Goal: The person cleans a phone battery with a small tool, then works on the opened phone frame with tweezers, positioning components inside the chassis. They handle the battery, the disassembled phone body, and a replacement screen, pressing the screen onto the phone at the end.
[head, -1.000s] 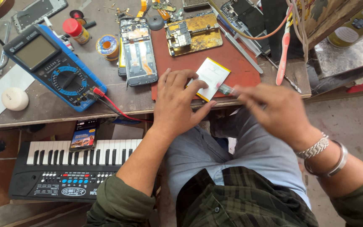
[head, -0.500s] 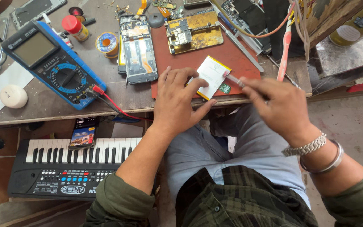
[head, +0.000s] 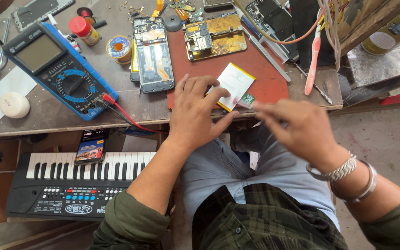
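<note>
My fingers point(head: 195, 95) on the left hand point(head: 197, 115) are pressing flat and spread on the near corner of the white phone battery point(head: 236, 84), pinning it to the red work mat point(head: 265, 69) at the bench edge; the right hand point(head: 302, 127) is blurring with motion, its fingertips pinched close around something small beside the little green tab point(head: 247, 99) at the battery's corner — I cannot tell whether they are gripping it. Compared with a second ago, the right hand is working lower and further right, off the bench edge, and the battery is showing more of its face beyond my left fingertips; I judge the pull on that corner is under way, not finished. Noting packaging left to right: a round white puck point(head: 14, 104) sitting on pale paper; a blue multimeter point(head: 61, 69) with grey screen, dark dial and red lead; a small red-capped jar point(head: 83, 28) behind it; a yellow-rimmed solder spool point(head: 118, 48); an opened phone frame point(head: 153, 54) lying upright; a gold-shielded circuit board point(head: 215, 36) on the mat; a pink toothbrush point(head: 313, 60) standing diagonally; a yellow-labelled tin point(head: 390, 34) far right. Below the bench, a phone with a bright screen point(head: 90, 147) is resting on a small keyboard point(head: 79, 183).
</note>
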Demonstrator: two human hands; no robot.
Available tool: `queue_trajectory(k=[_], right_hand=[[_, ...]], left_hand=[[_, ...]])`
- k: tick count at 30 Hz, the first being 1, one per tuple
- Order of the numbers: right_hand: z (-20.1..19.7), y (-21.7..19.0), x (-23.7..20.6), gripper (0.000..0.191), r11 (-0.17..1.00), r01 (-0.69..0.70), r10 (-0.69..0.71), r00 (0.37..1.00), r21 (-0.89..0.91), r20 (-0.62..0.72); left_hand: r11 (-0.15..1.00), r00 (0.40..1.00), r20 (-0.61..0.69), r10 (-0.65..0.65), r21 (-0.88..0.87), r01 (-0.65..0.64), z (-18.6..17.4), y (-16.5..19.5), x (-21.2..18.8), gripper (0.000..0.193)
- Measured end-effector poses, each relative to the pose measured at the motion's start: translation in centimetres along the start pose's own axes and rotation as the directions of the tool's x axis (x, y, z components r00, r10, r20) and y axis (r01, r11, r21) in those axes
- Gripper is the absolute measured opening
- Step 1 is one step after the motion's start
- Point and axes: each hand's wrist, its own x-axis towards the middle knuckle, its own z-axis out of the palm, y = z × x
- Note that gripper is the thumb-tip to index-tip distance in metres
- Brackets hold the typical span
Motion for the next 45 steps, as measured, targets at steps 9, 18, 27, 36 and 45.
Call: queue_trajectory(k=[9,18,27,36,45], right_hand=[[0.3,-0.4,0.3,0.021,1.000,0.002,-0.002,1.000,-0.008,-0.007],[0.7,-0.2,0.6,0.020,0.999,-0.011,0.014,0.998,0.051,-0.053],[0.6,-0.6,1.2,0.023,0.998,0.014,-0.013,1.000,0.055,-0.008],[1.1,-0.9,1.9,0.022,0.999,0.039,-0.038,0.999,0.030,-0.029],[1.4,-1.0,1.4,0.030,0.997,0.069,-0.070,0.998,0.033,0.005]], left_hand=[[1.000,1.000,-0.011,-0.017,-0.005,0.017,0.2,-0.1,-0.2,0.055],[1.000,0.999,-0.046,-0.005,-0.020,0.004,0.4,-0.3,-0.5,0.079],[1.000,0.999,-0.041,0.003,-0.022,-0.004,0.6,-0.4,-0.6,0.085],[1.000,0.998,-0.063,0.006,-0.023,-0.008,0.7,-0.4,-0.6,0.090],[1.000,0.997,-0.072,0.003,-0.014,-0.004,0.7,-0.3,-0.6,0.090]])
